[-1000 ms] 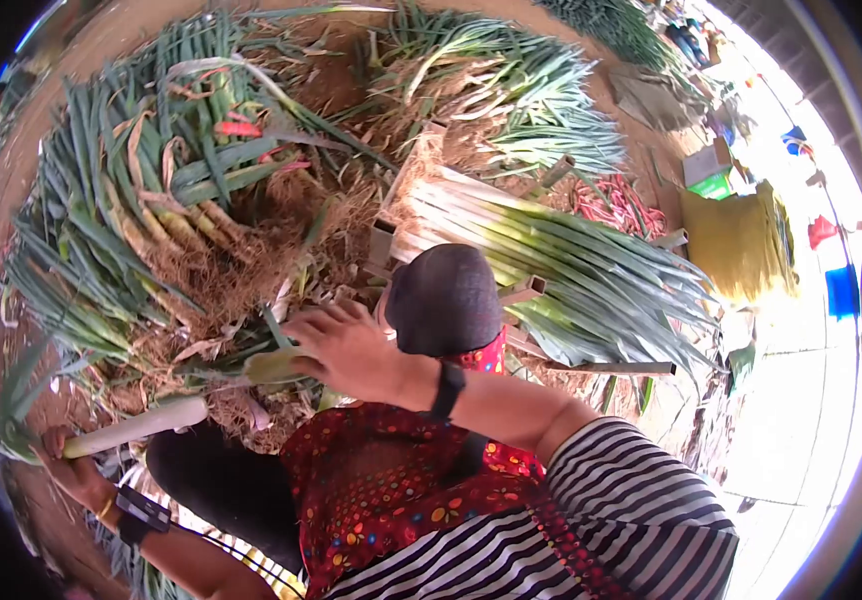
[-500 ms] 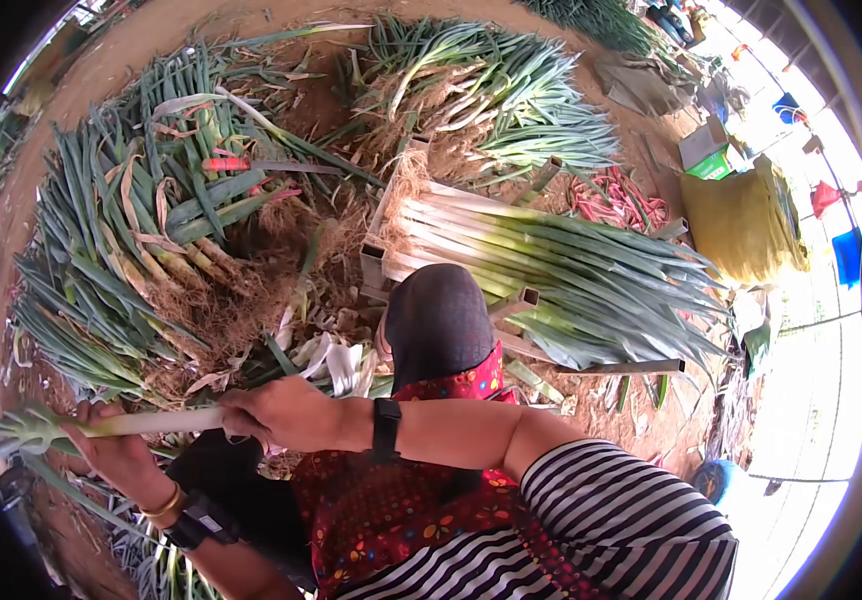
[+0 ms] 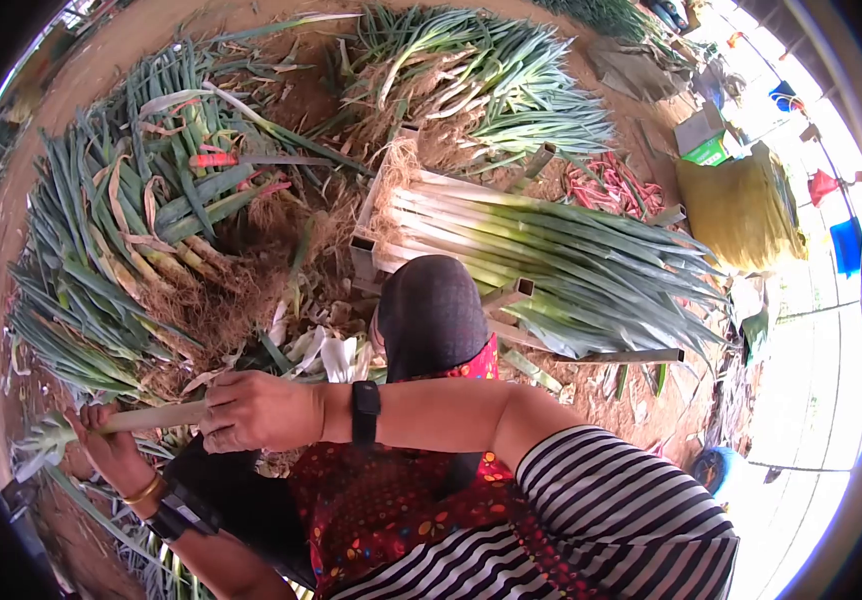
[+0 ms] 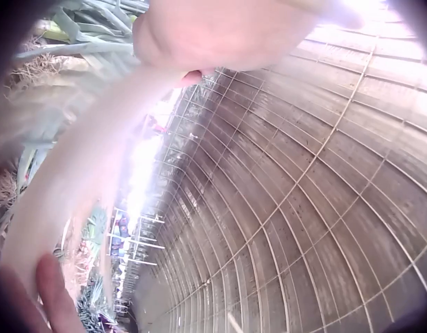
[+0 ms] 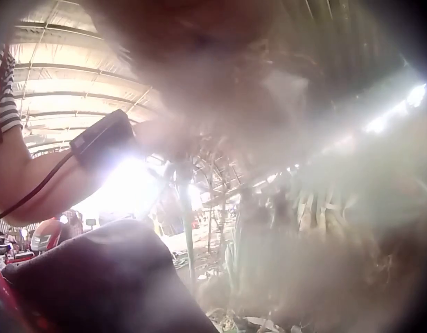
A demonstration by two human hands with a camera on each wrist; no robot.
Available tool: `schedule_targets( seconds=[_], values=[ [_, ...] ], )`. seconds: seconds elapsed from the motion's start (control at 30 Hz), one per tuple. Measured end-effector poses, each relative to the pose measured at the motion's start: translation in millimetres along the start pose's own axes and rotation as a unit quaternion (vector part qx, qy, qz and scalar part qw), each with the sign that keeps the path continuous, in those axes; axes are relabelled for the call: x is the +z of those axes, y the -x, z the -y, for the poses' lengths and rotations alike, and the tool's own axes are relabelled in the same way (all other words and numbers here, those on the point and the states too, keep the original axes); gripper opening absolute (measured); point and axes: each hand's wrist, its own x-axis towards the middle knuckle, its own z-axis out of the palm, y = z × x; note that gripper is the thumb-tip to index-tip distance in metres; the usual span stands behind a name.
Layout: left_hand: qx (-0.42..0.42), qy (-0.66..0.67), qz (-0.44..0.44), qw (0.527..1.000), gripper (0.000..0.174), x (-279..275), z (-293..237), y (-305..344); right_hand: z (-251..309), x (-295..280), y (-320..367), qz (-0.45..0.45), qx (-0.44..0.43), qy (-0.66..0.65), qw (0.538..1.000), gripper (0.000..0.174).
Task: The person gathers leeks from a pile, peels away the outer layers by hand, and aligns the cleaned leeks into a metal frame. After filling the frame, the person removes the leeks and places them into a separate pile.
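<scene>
A long leek, pale along its shaft with green leaves at the far left, lies nearly level across the lower left of the head view. My left hand holds it near the leafy end, thumb and fingers about the stalk. Round the white end curl the fingers of my right hand, which hides that tip. The pale shaft runs close and blurred through the left wrist view. Blur covers most of the right wrist view, where the held stalk does not show plainly.
Unsorted leeks with roots are heaped at left; a knife with a red handle lies on them. A metal rack holds a bundle of cleaned leeks. Behind lies another leek pile, with red ties and a yellow sack at right.
My right hand came down and left from above the scraps onto the leek's white end. The leek rose to nearly level in both hands; over the last half second, both hands shifted slightly left.
</scene>
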Motion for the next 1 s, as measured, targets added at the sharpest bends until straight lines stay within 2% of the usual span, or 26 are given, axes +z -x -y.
schedule_targets(
  seconds=[0.03,0.07,0.1,0.13,0.17,0.2,0.23,0.27,0.3,0.33,0.37,0.4,0.43,0.47,0.53,0.57,0.6,0.67,0.7,0.77,0.8,0.9,0.93,1.0],
  values=[
    [-0.028,0.055,0.091,0.994,0.016,-27.1,-3.3,-19.1,1.6,-2.2,-0.5,0.001,-0.002,-0.005,1.000,0.014],
    [-0.054,0.108,0.181,0.976,0.015,-21.5,-8.2,-18.7,5.9,-7.4,0.0,0.026,0.017,-0.072,0.997,0.015],
    [0.004,-0.012,0.057,0.998,0.021,-19.0,-14.0,-15.0,11.5,-11.9,1.2,0.052,0.033,-0.144,0.988,0.015],
    [-0.003,-0.030,0.042,0.999,0.021,-44.5,-19.1,-33.1,16.7,-18.0,3.2,0.098,0.052,-0.146,0.983,0.018],
    [0.033,-0.095,0.030,0.994,0.020,-44.9,-21.4,-32.4,21.3,-25.9,6.6,0.146,0.063,-0.149,0.976,0.020],
    [0.008,-0.062,-0.003,0.998,0.012,-32.8,-28.4,-29.0,23.0,-30.7,15.5,0.125,0.052,-0.168,0.976,0.023],
    [0.033,-0.079,-0.023,0.996,0.012,-35.4,-31.3,-27.2,23.6,-34.3,25.2,0.103,0.039,-0.193,0.975,0.027],
    [0.035,-0.081,-0.001,0.996,0.010,-45.9,-28.1,-29.1,24.0,-41.2,28.7,0.107,0.066,-0.198,0.972,0.029],
    [0.035,-0.081,0.022,0.996,0.023,-46.6,-28.1,-29.7,25.6,-52.1,26.6,0.136,0.091,-0.185,0.969,0.029],
    [-0.001,0.005,0.061,0.998,0.019,-26.8,-22.0,-21.1,25.9,-53.6,28.1,0.130,0.085,-0.178,0.972,0.030],
    [-0.010,0.010,0.024,1.000,0.015,-6.8,-19.5,-16.6,28.9,-56.4,25.8,0.148,0.091,-0.180,0.968,0.031],
    [-0.048,0.110,0.069,0.990,0.011,-12.0,-16.6,-24.3,32.2,-59.3,22.5,0.154,0.081,-0.191,0.966,0.031],
    [-0.065,0.136,0.040,0.988,0.008,1.4,-16.3,-21.3,37.0,-62.9,19.7,0.165,0.085,-0.186,0.965,0.031],
    [-0.058,0.127,-0.002,0.990,0.012,14.7,-14.8,-14.9,42.1,-68.1,18.0,0.176,0.091,-0.180,0.964,0.031],
    [-0.045,0.134,0.032,0.989,0.008,-0.7,-21.4,-26.4,58.6,-82.4,25.8,0.226,0.126,-0.276,0.926,0.032],
    [-0.033,0.134,0.030,0.990,0.008,-9.0,-26.2,-30.4,64.4,-87.4,30.8,0.216,0.121,-0.314,0.917,0.031],
    [-0.037,0.139,0.028,0.989,0.009,-14.0,-31.7,-33.4,67.0,-92.7,38.7,0.232,0.152,-0.322,0.905,0.029],
    [-0.034,0.102,0.004,0.994,0.013,-10.9,-37.6,-29.4,59.8,-93.5,53.6,0.298,0.156,-0.159,0.928,0.031],
    [-0.015,0.052,-0.034,0.998,0.017,0.6,-34.9,-21.5,58.2,-93.8,48.6,0.300,0.149,-0.160,0.929,0.031],
    [0.001,-0.011,-0.099,0.995,0.032,21.3,-23.9,-9.1,52.4,-99.4,28.6,0.342,0.170,0.090,0.920,0.036],
    [0.037,-0.055,-0.084,0.994,0.035,35.7,-19.2,3.0,48.1,-100.8,17.7,0.340,0.158,0.093,0.922,0.036],
    [0.046,-0.097,-0.040,0.993,0.037,73.8,-1.4,35.5,36.5,-106.6,-19.4,0.237,0.162,0.151,0.946,0.042],
    [0.038,-0.110,-0.033,0.993,0.041,87.5,4.9,46.3,31.5,-108.9,-35.2,0.206,0.110,0.173,0.957,0.044],
    [0.020,-0.162,0.043,0.986,0.041,102.6,20.8,65.7,29.9,-112.2,-65.7,0.188,0.055,0.216,0.956,0.045]
  ],
)
